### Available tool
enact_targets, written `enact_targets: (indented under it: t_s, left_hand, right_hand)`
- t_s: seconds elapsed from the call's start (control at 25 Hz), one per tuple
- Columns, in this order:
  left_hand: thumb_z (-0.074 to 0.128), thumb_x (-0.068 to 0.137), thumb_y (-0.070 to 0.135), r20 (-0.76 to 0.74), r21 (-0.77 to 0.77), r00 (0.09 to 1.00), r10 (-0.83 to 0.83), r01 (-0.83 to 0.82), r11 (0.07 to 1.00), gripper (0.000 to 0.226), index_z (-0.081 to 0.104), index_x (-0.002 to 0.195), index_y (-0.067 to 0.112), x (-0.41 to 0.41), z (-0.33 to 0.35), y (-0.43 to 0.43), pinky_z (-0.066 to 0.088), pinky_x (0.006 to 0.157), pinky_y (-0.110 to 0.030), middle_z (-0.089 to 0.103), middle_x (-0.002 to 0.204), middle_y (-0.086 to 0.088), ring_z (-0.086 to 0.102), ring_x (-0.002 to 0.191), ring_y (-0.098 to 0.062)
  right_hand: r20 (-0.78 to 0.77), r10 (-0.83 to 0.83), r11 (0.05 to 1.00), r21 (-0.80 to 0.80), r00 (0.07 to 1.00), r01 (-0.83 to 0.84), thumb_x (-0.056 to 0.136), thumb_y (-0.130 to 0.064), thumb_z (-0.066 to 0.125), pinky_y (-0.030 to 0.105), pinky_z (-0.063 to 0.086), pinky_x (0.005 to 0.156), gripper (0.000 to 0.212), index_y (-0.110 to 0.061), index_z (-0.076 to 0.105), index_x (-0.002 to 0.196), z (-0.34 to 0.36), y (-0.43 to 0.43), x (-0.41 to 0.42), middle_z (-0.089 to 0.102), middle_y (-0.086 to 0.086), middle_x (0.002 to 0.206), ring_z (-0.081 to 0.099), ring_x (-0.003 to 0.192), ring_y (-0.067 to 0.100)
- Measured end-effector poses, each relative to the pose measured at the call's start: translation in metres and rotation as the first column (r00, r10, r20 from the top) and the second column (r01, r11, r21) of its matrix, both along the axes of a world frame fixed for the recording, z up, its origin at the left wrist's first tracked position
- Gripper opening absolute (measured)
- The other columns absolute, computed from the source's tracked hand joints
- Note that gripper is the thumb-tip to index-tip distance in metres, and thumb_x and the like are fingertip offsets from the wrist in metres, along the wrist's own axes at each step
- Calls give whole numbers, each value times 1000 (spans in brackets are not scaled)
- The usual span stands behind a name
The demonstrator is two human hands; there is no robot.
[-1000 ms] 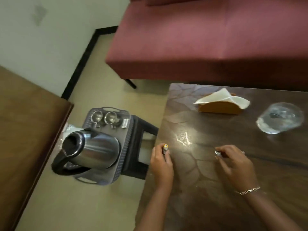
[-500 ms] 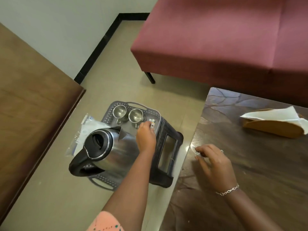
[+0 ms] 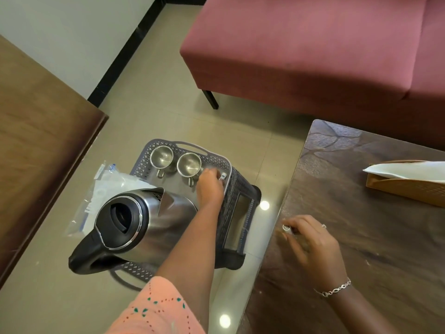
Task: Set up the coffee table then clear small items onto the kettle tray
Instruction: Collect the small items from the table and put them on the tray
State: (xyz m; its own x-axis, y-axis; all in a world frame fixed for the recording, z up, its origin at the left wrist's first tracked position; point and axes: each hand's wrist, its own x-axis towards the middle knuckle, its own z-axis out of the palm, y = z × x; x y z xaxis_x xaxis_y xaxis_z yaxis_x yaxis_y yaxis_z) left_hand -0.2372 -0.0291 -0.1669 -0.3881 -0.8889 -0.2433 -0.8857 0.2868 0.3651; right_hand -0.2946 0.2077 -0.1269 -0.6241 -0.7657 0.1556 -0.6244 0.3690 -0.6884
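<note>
While tray (image 3: pixel 218 157) holds kettle (image 3: pixel 144 219) and two cups (image 3: pixel 175 160) (steel), left hand (image 3: pixel 210 186) reaches in

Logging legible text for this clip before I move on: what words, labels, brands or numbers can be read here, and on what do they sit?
No text can be read.
Clear plastic packet beside the tray: blue printing, too blurred to read.
Small battery at the left hand on the tray: label too small to read.
Small item in the right hand: no legible marking.
Kettle and two steel cups: no markings visible.
</note>
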Motion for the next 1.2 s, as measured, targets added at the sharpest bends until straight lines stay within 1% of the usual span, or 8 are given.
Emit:
enact_targets:
  t_s: [0.2,0.36,0.48,0.64,0.8,0.92,1.08,1.2]
  left_hand:
    - [52,88,6,-159,-6,984,83,-85,996,12,64,90,4,8,15,15,44,70,-33,66,95,-12,60,87,-28]
    - [54,89,10,-285,-102,958,-19,-10,995,12,60,97,6,42,39,66,49,74,-37,60,97,-9,56,90,-24]
    - [73,73,10,-138,-212,980,-140,109,971,25,62,95,8,70,40,88,52,64,-32,62,90,-6,61,83,-23]
    - [87,49,22,60,-128,978,-202,208,970,41,68,84,14,87,42,94,50,47,-21,64,78,2,64,71,-17]
    - [89,39,30,157,-39,951,-265,274,961,49,70,82,16,96,38,96,48,44,-17,65,75,3,64,67,-14]
    - [88,26,17,198,-31,941,-276,287,957,57,73,82,13,99,33,97,46,42,-16,67,73,4,63,62,-12]
    - [75,40,10,232,-30,918,-321,337,941,27,73,66,11,96,37,91,40,34,-15,63,59,4,60,51,-11]
    - [86,24,12,245,10,908,-341,350,937,36,68,55,14,91,42,89,36,32,-15,61,53,5,59,49,-10]
  right_hand:
    - [36,10,1000,-5,999,-9,79,-10,61,23,51,65,8,-10,66,86,11,-18,-5,66,-1,84,62,71,11]
    - [143,50,998,-41,988,-44,74,4,68,24,52,66,23,-10,68,91,30,-66,-17,65,3,83,62,70,14]
    - [198,84,996,-28,977,-80,75,3,67,29,53,69,18,-9,68,89,40,-117,-20,60,2,80,61,71,19]
    - [148,189,975,91,971,-203,76,-4,69,29,46,73,13,-7,67,89,36,-179,-18,65,8,87,58,76,19]
    - [66,360,838,416,931,-354,78,-4,64,33,48,74,17,-11,66,94,12,-221,-15,68,9,96,61,89,28]
    - [127,451,699,565,884,-438,75,6,55,30,49,72,26,-11,64,92,1,-239,-13,67,12,93,63,85,28]
    - [106,482,600,683,870,-416,77,6,48,29,39,65,26,-3,62,96,0,-246,-13,60,16,94,55,79,31]
    - [-3,620,515,756,785,-404,80,8,45,32,39,64,15,-3,49,71,-4,-246,-11,47,9,68,52,76,34]
